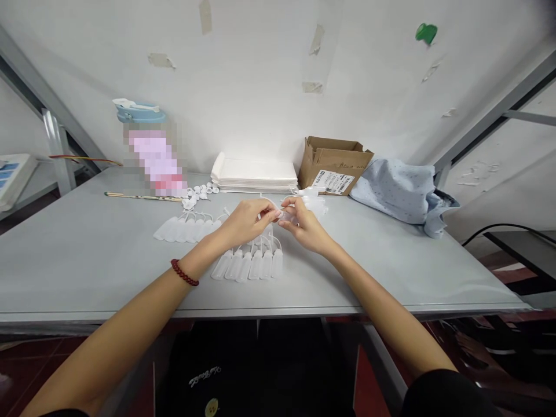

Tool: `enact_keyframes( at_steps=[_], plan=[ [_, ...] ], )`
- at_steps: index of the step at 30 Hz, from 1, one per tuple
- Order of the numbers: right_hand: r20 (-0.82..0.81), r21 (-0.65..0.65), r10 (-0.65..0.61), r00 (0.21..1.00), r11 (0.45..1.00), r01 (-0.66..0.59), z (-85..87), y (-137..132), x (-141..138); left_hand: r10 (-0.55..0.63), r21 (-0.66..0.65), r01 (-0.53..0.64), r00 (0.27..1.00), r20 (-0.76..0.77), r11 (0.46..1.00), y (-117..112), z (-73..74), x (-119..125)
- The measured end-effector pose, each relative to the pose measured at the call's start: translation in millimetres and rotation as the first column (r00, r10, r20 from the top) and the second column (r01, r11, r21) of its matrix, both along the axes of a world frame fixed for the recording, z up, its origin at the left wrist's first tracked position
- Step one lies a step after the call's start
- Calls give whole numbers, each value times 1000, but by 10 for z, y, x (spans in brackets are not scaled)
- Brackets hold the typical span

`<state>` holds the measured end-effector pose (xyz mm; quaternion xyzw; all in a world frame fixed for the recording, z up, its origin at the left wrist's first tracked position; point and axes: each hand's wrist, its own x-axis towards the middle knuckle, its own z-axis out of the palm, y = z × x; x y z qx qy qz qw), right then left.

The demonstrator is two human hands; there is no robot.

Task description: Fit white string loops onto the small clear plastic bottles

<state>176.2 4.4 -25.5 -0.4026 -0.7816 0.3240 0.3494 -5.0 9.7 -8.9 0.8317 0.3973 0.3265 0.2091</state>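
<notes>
My left hand [249,221] and my right hand [307,227] meet above the middle of the table, fingertips pinched close together. Between them is a small white piece with a thin white loop [268,200] arching over my left fingers; its details are too small to make out. Just below my hands lies a row of small translucent white bottles [257,265], each with a white loop at its top. More of these bottles [185,229] lie side by side left of my left hand. Behind my right hand is a pile of translucent white pieces [316,204], partly hidden.
Small white parts [197,194] lie by a pixelated pink item [158,162] and a thin stick [143,197]. A stack of white sheets [256,174], an open cardboard box [332,165] and a pale blue cloth [395,191] line the back of the grey table [391,272].
</notes>
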Motion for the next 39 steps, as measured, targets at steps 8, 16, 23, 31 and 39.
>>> enact_keyframes(
  at_steps=[8,16,23,31,39],
  plan=[
    [30,152,-57,998,987,51,-40,31,10,108,-232,-70,982,155,970,30,9,-26],
    [12,383,-191,981,907,172,-20,45,64,155,-479,62,904,399,875,92,-37,-37],
    [-62,165,-173,983,970,180,32,17,74,113,-283,-36,959,261,958,36,-65,9],
    [-307,-156,-121,944,985,76,58,51,78,71,350,-93,995,76,932,42,-160,12],
    [-377,-148,-127,918,986,76,62,46,81,62,67,-73,985,164,995,9,-47,11]
  ],
)
